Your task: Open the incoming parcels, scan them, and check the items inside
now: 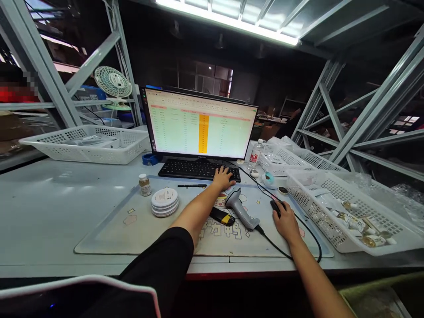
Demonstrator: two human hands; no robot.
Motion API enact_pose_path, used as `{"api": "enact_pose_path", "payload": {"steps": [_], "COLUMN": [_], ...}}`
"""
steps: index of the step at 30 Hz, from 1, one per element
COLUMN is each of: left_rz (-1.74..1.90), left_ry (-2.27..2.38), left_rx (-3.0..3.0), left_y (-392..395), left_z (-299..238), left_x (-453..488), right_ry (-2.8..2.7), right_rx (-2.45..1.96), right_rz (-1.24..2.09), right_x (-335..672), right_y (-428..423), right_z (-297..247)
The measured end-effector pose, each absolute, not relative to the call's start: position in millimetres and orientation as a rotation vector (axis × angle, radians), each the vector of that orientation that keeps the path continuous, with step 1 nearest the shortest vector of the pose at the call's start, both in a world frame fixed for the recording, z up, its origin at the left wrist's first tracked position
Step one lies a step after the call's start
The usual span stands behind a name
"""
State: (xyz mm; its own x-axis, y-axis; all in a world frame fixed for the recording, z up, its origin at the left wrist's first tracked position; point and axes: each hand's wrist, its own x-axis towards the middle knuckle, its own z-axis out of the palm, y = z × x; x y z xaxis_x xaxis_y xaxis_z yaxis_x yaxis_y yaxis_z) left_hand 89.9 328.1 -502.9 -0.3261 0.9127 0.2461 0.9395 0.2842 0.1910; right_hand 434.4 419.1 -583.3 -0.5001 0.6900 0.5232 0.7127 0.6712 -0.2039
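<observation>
My left hand rests on the right part of a black keyboard, its fingers spread over the keys. On the desk mat, my right hand is wrapped over a black computer mouse. Between my arms lies a grey barcode scanner with its cable running towards the right. Beside it, partly under my left forearm, is a black and yellow tool whose kind I cannot make out. Behind the keyboard stands a monitor showing a spreadsheet with one orange column.
Left of my arm are a stack of round white discs, a small capped bottle and a black pen. White baskets stand at left and right, the right one holding small bottles. A clear plastic bottle is beside the monitor.
</observation>
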Motion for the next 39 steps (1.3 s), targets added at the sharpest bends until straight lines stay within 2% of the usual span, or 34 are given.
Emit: {"api": "enact_pose_path", "payload": {"steps": [5,9,13,17,22,30,39], "left_rz": [-0.617,-0.849,-1.115,-1.467,-1.793,-1.763,-1.288], "left_ry": [-2.247,-1.954,-1.801,-1.731,-1.858,-2.179,-2.568], "left_rx": [-1.766,-1.692,-1.277,-0.71,-0.353,-0.713,-0.984], "left_y": [281,189,86,15,-15,5,9], "left_z": [-471,-442,-425,-446,-503,-544,-547], "left_x": [102,94,43,-34,-92,-81,-67], "right_ry": [-2.326,-2.355,-2.379,-2.379,-2.307,-2.378,-2.332], "right_rx": [-1.026,-0.974,-0.98,-0.943,-0.928,-0.94,-0.836], "right_rz": [-0.042,-0.018,0.016,0.021,-0.009,0.018,0.088], "right_x": [436,439,443,445,444,447,443], "right_y": [427,435,440,445,446,449,459], "right_z": [-592,-599,-600,-603,-609,-603,-608]}}
